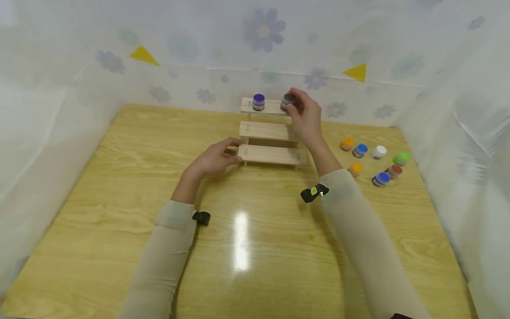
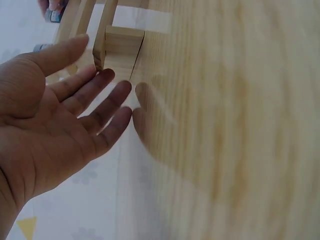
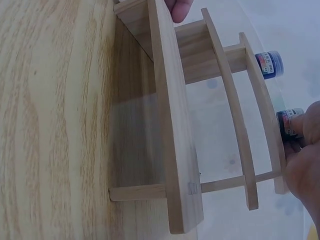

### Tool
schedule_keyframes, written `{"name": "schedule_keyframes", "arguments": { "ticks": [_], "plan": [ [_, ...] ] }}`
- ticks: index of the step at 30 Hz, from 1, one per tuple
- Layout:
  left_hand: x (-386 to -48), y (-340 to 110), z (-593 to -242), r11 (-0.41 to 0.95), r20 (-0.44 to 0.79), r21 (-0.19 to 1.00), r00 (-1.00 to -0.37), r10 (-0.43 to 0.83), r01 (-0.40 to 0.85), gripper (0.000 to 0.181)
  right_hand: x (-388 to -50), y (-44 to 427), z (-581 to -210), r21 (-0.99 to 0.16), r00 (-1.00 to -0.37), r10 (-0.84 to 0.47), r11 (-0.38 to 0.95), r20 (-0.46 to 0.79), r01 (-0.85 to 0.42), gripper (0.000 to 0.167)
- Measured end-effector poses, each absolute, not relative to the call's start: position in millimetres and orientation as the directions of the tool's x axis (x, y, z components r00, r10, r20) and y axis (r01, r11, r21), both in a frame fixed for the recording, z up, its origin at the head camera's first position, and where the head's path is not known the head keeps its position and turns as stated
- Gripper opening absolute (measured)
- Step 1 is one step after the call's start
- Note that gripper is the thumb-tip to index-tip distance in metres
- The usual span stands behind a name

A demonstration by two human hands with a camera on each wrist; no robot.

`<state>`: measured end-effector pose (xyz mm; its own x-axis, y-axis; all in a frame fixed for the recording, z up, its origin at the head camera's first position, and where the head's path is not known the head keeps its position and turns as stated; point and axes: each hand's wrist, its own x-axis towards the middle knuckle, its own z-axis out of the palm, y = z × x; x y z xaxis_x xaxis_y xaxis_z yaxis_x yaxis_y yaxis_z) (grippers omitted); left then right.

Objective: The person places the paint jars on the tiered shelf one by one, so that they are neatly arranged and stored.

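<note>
A three-tier wooden step rack stands at the back of the table. On its top tier, near the right end, my right hand pinches a black paint jar between thumb and fingers. A purple-blue paint jar sits towards the left end of that same tier. My left hand is at the left end of the lowest tier, its fingers loosely spread with nothing in them. In the left wrist view, the fingertips are close to the rack's wooden end; whether they press on it I cannot tell.
Several paint jars stand on the table right of the rack, among them a white jar, a green jar, a brown jar and an orange jar. Behind the wooden table hangs a flowered curtain.
</note>
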<state>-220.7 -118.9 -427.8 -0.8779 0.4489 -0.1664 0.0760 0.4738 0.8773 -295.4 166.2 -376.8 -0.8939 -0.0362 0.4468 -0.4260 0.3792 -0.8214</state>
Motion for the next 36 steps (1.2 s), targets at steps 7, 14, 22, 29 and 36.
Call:
{"name": "schedule_keyframes", "arguments": {
  "ticks": [7, 14, 22, 29, 36],
  "plan": [
    [-228.5, -111.6, -439.3, 0.314, -0.201, 0.948, -0.875, 0.441, -0.059, 0.060, -301.1, 165.1, -384.6, -0.823, -0.918, -0.087, 0.416, 0.387, -0.387, 0.039],
    [-230.6, -110.4, -438.0, 0.253, -0.219, 0.959, -0.902, 0.372, -0.129, 0.056, -302.1, 162.3, -381.6, -0.795, -0.902, -0.129, 0.434, 0.411, -0.424, 0.040],
    [-233.8, -115.9, -443.9, 0.216, -0.189, 0.970, -0.899, 0.396, -0.109, 0.053, -298.9, 166.1, -380.0, -0.786, -0.907, -0.132, 0.459, 0.400, -0.413, 0.044],
    [-234.4, -117.3, -446.9, 0.221, -0.180, 0.971, -0.898, 0.401, -0.096, 0.054, -274.9, 179.5, -384.6, -0.878, -0.916, 0.025, 0.295, 0.401, -0.377, 0.044],
    [-233.8, -117.1, -447.5, 0.210, -0.192, 0.971, -0.893, 0.408, -0.113, 0.054, -217.9, 214.5, -405.9, -0.924, -0.932, 0.124, 0.227, 0.340, -0.307, 0.038]
  ]
}}
